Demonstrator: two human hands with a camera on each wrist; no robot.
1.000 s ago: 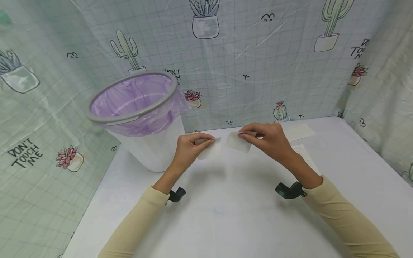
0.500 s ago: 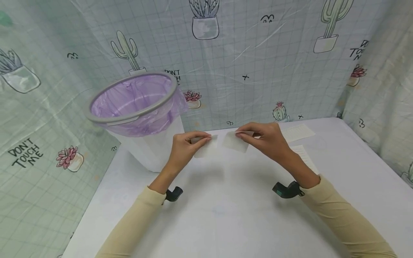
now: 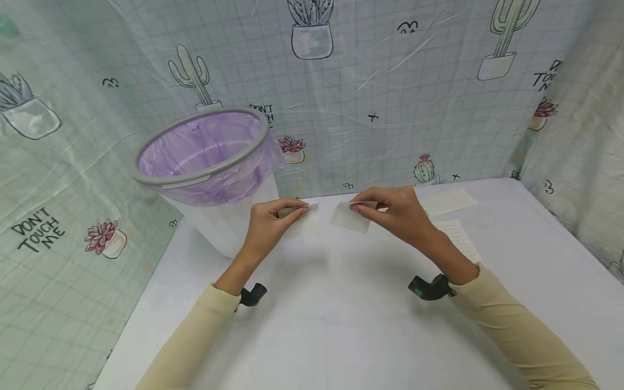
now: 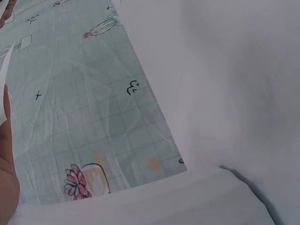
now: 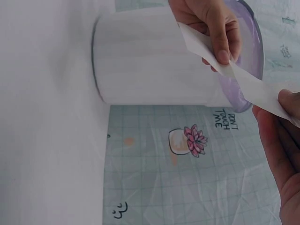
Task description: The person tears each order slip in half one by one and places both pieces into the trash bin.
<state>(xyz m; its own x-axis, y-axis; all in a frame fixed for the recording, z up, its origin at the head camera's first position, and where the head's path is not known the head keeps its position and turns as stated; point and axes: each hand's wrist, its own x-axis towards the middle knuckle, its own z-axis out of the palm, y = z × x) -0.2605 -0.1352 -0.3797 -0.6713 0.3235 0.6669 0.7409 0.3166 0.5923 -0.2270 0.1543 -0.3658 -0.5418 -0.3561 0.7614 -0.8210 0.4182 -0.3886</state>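
Head view shows held papers [image 3: 351,219], pale and thin.

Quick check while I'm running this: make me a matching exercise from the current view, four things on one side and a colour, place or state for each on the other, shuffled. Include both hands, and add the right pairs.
Things
1. left hand
2. bin liner
3. right hand
4. lined sheets

Matches
A. purple
B. pinching the bin-side paper piece
C. lying on the table
D. pinching the other paper piece

Right pairs: 1-B, 2-A, 3-D, 4-C
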